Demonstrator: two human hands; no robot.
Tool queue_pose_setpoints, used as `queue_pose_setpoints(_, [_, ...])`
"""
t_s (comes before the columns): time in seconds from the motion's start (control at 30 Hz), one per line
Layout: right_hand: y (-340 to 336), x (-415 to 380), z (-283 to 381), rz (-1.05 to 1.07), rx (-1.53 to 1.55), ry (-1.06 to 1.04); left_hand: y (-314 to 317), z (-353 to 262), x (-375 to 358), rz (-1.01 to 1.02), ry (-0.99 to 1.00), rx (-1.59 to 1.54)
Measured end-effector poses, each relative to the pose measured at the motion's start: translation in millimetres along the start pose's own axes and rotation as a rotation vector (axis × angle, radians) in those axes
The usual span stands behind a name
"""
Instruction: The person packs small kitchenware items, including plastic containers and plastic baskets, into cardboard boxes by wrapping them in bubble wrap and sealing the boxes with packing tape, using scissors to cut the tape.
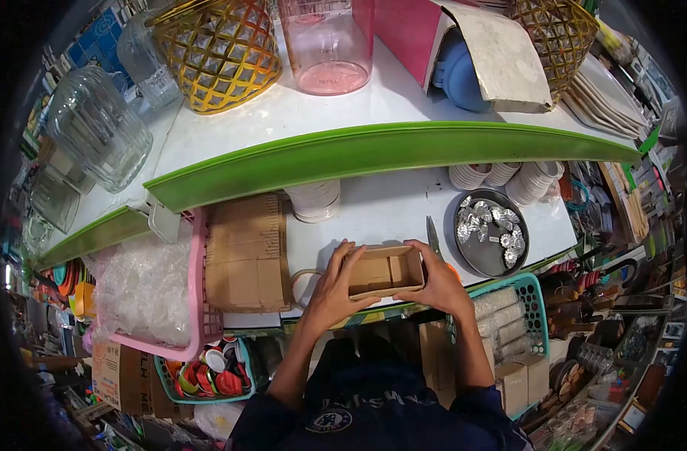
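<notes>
A small open-topped cardboard box (388,272) sits between my hands at the front edge of the white shelf. My left hand (333,281) grips its left side, fingers over the upper edge. My right hand (438,283) clasps the right side, with its thumb near the front. The inside of the box shows bare brown card. Beside my left hand lies a roll of tape (295,279), partly hidden by it. Just behind my right hand is a pair of scissors (432,231), blades pointing away and orange handle mostly covered.
Flat brown cardboard (246,263) lies left, next to a pink basket (198,282) of bubble wrap. A dark round pan (471,254) holds small metal moulds. White stacked cups (314,201) stand behind. A green shelf edge (388,149) crosses above; a teal basket (537,319) holds wrapped packs.
</notes>
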State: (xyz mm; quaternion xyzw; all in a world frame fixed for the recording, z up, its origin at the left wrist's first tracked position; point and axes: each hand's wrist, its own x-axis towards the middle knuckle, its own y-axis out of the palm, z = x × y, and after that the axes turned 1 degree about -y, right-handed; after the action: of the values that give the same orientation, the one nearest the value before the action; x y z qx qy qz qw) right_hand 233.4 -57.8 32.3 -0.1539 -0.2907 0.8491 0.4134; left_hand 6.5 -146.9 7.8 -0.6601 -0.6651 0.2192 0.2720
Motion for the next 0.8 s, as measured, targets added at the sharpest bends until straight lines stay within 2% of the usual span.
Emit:
queue_pose_setpoints(0.07, [-2.6, -3.7, 4.9, -0.098, -0.178, -0.134, -2.0, -5.1, -2.9, -0.035, 0.022, 0.061])
queue_pose_setpoints(0.2, [-17.6, -15.7, 28.6, -0.004, -0.187, -0.006, -10.0, -22.0, -14.0, -0.148, 0.085, 0.190])
queue_pose_setpoints(0.27, [-18.1, -23.2, 30.5, -0.147, -0.247, -0.088, -10.9, -26.3, -20.7, -0.193, 0.108, 0.217])
queue_pose_setpoints(0.4, [-20.2, -29.8, 32.9, -0.192, -0.200, -0.085, -9.9, -36.8, -34.8, -0.323, 0.146, 0.230])
queue_pose_setpoints(0.57, [-11.9, -33.4, 34.8, -0.435, -0.116, -0.250, -5.8, -42.3, -54.4, -0.483, 0.176, 0.188])
queue_pose_setpoints(0.6, [-9.7, -34.2, 35.5, -0.428, -0.112, -0.257, -3.6, -42.1, -59.2, -0.556, 0.191, 0.162])
queue_pose_setpoints(0.67, [-3.8, -36.6, 37.5, -0.507, -0.019, -0.402, 3.0, -37.4, -71.7, -0.638, 0.196, 0.144])
queue_pose_setpoints(0.73, [3.8, -41.0, 46.3, -0.505, 0.032, -0.429, 9.5, -30.1, -83.3, -0.791, 0.220, 0.028])
queue_pose_setpoints(0.77, [4.7, -44.8, 55.3, -0.420, 0.116, -0.405, 12.9, -31.0, -87.3, -0.896, 0.252, 0.001])
queue_pose_setpoints(0.8, [8.0, -46.7, 62.3, -0.337, 0.198, -0.381, 17.6, -25.4, -96.5, -0.907, 0.250, 0.009])
